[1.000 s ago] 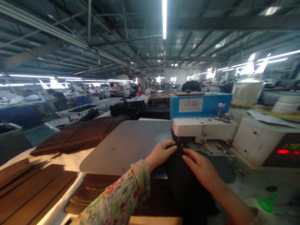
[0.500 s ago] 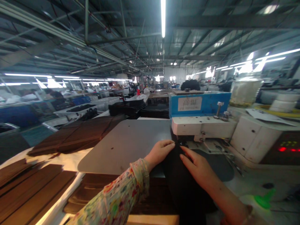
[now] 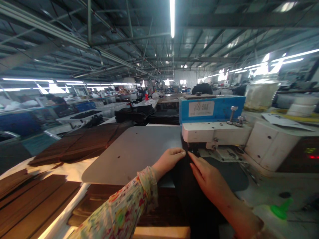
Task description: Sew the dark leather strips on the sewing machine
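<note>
A long strip of black fabric (image 3: 187,189) runs from the white sewing machine head (image 3: 196,132) down over the table's front edge. My left hand (image 3: 168,161) has its thumb and fingers pressed together on the strip's left edge, just in front of the machine. On the right side of the strip lies my right hand (image 3: 205,174), its fingers stretched forward and resting on the fabric. Both sets of fingertips nearly meet below the machine head. Under my left forearm extends a smooth grey metal plate (image 3: 134,152). The needle area is too dark to make out.
Stacks of brown fabric pieces (image 3: 82,139) lie left of the plate, with more brown strips (image 3: 37,202) nearer. Black stacks (image 3: 134,114) stand behind. To the right are a control box (image 3: 266,146), a clear jar (image 3: 261,93) and a green-capped bottle (image 3: 280,210).
My right hand has slid slightly forward and left, its fingertips closer to my left hand. My left hand stays at the fabric edge. The view has shifted a little.
</note>
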Action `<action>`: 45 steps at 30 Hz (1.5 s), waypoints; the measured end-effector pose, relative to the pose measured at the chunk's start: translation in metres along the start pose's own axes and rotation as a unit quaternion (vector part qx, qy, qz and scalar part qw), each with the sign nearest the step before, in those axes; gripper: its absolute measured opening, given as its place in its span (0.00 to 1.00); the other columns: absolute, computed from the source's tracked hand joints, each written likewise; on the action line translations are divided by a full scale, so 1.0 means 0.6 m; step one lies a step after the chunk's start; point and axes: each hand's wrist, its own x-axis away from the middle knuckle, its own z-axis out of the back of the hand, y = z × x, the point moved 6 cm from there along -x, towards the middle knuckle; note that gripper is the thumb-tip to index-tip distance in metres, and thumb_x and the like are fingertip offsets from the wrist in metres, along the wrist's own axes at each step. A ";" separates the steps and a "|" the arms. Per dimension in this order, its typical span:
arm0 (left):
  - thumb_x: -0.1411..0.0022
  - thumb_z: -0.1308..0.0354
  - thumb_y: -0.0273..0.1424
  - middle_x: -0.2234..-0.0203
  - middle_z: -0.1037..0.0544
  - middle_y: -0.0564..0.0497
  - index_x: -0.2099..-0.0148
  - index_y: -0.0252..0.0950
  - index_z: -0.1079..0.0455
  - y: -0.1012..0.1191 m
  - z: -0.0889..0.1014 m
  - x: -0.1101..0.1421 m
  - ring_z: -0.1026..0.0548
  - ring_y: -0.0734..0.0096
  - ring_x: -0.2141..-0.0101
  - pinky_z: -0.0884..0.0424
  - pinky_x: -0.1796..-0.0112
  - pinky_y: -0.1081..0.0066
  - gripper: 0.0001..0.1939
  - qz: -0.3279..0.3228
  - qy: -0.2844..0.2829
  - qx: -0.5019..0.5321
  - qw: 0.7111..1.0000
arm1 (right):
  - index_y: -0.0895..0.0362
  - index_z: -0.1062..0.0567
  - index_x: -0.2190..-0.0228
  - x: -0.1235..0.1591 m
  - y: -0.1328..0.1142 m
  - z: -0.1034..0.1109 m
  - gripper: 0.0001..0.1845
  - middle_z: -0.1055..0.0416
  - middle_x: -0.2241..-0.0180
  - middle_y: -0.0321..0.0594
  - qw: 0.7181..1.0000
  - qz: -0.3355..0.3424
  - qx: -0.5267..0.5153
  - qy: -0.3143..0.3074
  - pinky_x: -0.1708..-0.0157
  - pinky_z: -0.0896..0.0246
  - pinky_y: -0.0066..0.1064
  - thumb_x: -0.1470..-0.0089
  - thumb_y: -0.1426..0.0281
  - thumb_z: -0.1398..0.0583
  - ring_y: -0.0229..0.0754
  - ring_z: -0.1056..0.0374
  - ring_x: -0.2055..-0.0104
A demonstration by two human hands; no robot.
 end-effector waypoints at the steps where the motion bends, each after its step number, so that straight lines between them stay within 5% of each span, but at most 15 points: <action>1: 0.51 0.45 0.38 0.81 0.33 0.55 0.74 0.32 0.33 -0.002 0.000 0.000 0.36 0.77 0.77 0.40 0.74 0.75 0.13 0.005 -0.001 0.012 1.000 | 0.60 0.41 0.47 0.001 -0.002 -0.001 0.22 0.33 0.54 0.48 1.000 0.007 0.020 -0.004 0.55 0.38 0.35 0.43 0.71 0.56 0.43 0.36 0.53; 12: 0.54 0.41 0.39 0.81 0.30 0.53 0.72 0.31 0.31 -0.009 0.001 0.001 0.33 0.75 0.77 0.37 0.71 0.73 0.14 0.040 0.001 0.069 0.997 | 0.61 0.43 0.46 0.002 -0.023 -0.009 0.30 0.32 0.68 0.43 0.969 0.057 0.229 -0.069 0.70 0.35 0.28 0.51 0.84 0.55 0.39 0.34 0.69; 19: 0.50 0.48 0.30 0.78 0.29 0.53 0.75 0.33 0.31 0.020 0.006 0.001 0.32 0.72 0.71 0.36 0.65 0.73 0.07 -0.046 0.002 -0.025 0.999 | 0.65 0.40 0.48 -0.002 -0.031 -0.012 0.28 0.33 0.69 0.44 0.963 0.068 0.251 -0.066 0.71 0.34 0.30 0.53 0.86 0.54 0.41 0.34 0.69; 25: 0.47 0.50 0.30 0.79 0.31 0.54 0.71 0.32 0.32 -0.003 -0.003 -0.003 0.33 0.74 0.75 0.36 0.69 0.74 0.08 0.001 -0.014 -0.064 0.998 | 0.65 0.38 0.49 -0.003 -0.022 -0.012 0.25 0.32 0.68 0.44 0.969 0.056 0.227 -0.082 0.70 0.35 0.29 0.50 0.84 0.54 0.41 0.33 0.68; 30: 0.46 0.49 0.30 0.72 0.31 0.52 0.70 0.35 0.31 0.010 -0.002 -0.006 0.33 0.70 0.66 0.37 0.61 0.70 0.06 -0.123 0.073 -0.324 0.935 | 0.62 0.35 0.51 -0.012 -0.008 -0.008 0.21 0.31 0.65 0.46 0.974 -0.026 0.179 -0.134 0.67 0.38 0.27 0.47 0.79 0.54 0.40 0.32 0.66; 33: 0.48 0.46 0.29 0.69 0.32 0.52 0.67 0.36 0.32 0.017 0.000 0.000 0.34 0.69 0.64 0.37 0.61 0.70 0.05 -0.137 0.124 -0.387 0.903 | 0.61 0.32 0.55 -0.019 -0.006 -0.008 0.20 0.30 0.65 0.46 0.969 -0.063 0.167 -0.171 0.67 0.38 0.28 0.47 0.80 0.54 0.41 0.31 0.66; 39: 0.45 0.51 0.27 0.72 0.32 0.51 0.69 0.36 0.33 0.027 -0.020 0.014 0.33 0.70 0.66 0.36 0.65 0.72 0.06 -0.163 0.082 -0.450 0.874 | 0.61 0.29 0.59 -0.034 0.020 -0.010 0.19 0.29 0.63 0.47 0.975 -0.085 0.136 -0.154 0.60 0.40 0.30 0.49 0.79 0.54 0.42 0.31 0.61; 45: 0.43 0.52 0.29 0.66 0.30 0.50 0.61 0.38 0.30 0.029 -0.028 0.017 0.33 0.67 0.63 0.37 0.62 0.69 0.10 -0.176 0.073 -0.498 0.846 | 0.60 0.28 0.57 -0.054 0.065 -0.014 0.20 0.29 0.58 0.47 0.981 -0.109 0.096 -0.129 0.53 0.43 0.31 0.49 0.76 0.53 0.42 0.34 0.54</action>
